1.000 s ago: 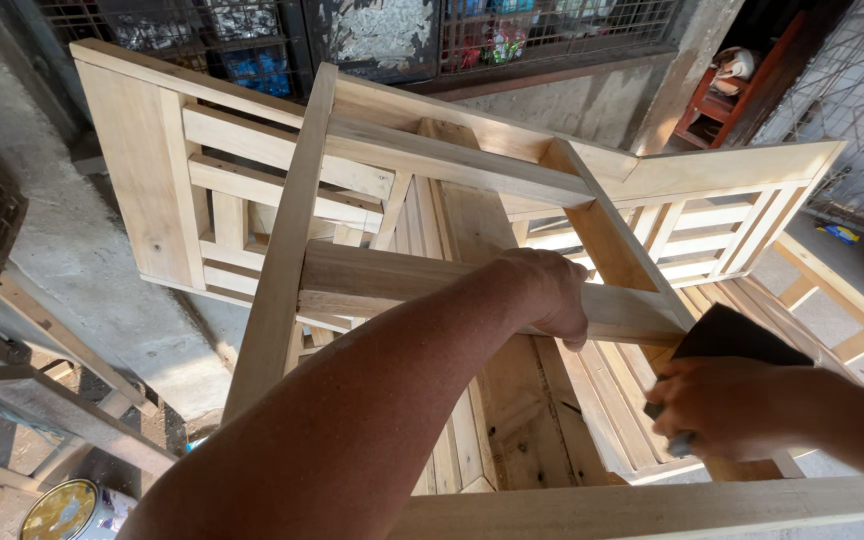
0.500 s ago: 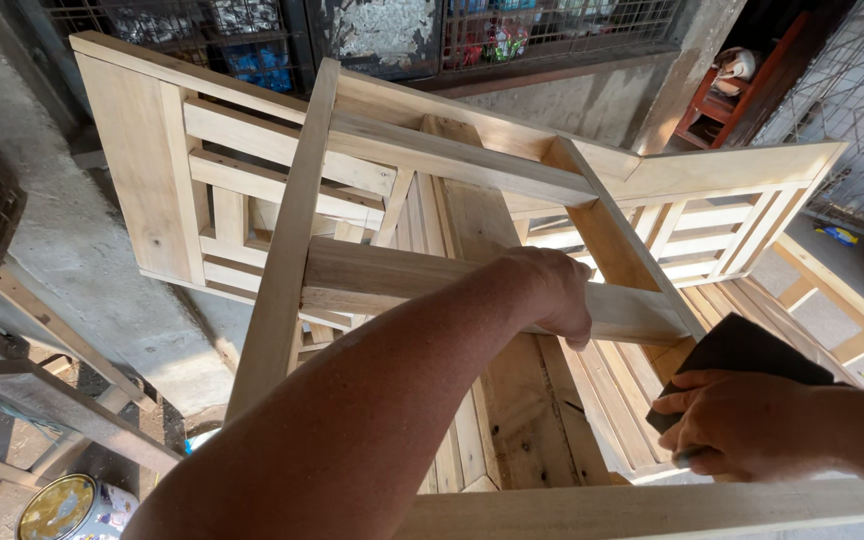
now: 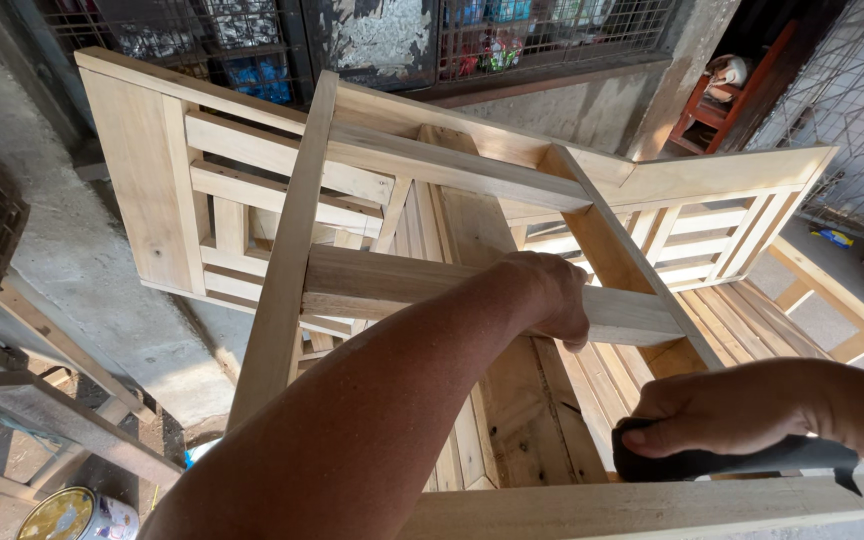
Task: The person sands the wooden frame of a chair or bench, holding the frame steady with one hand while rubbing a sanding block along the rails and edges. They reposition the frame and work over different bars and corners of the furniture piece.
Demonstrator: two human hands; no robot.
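The left hand (image 3: 552,295) reaches forward across the wooden frame (image 3: 282,270), its grip closed over the top of a cross rail (image 3: 392,285); the fingers curl down over the rail's far edge, so their tips are hidden. The rail runs level from a long upright slat (image 3: 287,250) left of that grip to a slanted post (image 3: 617,250) just right of it.

The right hand (image 3: 727,410) is nearer the camera and lower, to the right of the left grip. Its grip is closed flat, fingers together, pressing a dark sheet (image 3: 732,460) that looks like sandpaper against the near beam (image 3: 652,505). The sheet is folded under the palm and trails out to the right, past the wrist, ending in a ragged corner. Thumb and fingers lie on top of it; how tightly they pinch it I cannot tell.

Between the 2 grips, below them, pale boards (image 3: 532,420) of the frame's inside show. Beyond the left grip, slatted panels (image 3: 692,230) lean against a grey wall with a barred window (image 3: 512,40). Far left of the left grip and well below it, a round tin (image 3: 72,515) with a yellowish lid stands on the floor beside loose timber (image 3: 62,400).
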